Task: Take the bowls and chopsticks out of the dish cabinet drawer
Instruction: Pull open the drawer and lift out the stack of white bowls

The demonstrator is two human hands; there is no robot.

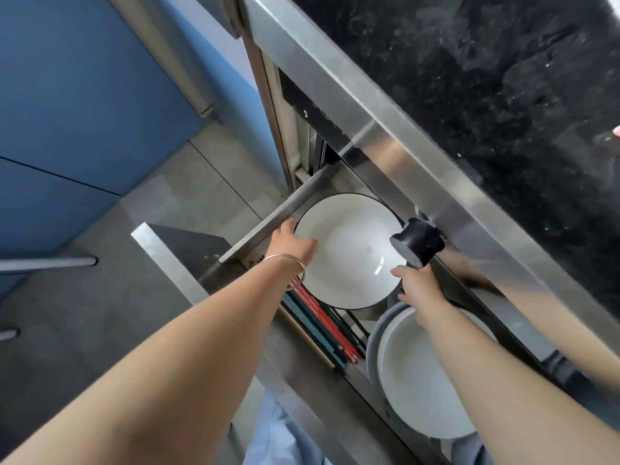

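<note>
Head view: black-rimmed bowl (349,250) sits in the open drawer (261,226), chopsticks (318,327) alongside.
Hands: left hand (291,241) and right hand (414,280) clasp opposite rims.
Lift: we'd raise it level, clear of the black knob (417,242).

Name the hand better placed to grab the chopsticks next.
Left, probably. The left hand holds the black-rimmed bowl directly above the chopsticks, whose side of the drawer it occupies; the right hand is across the bowl.
</note>
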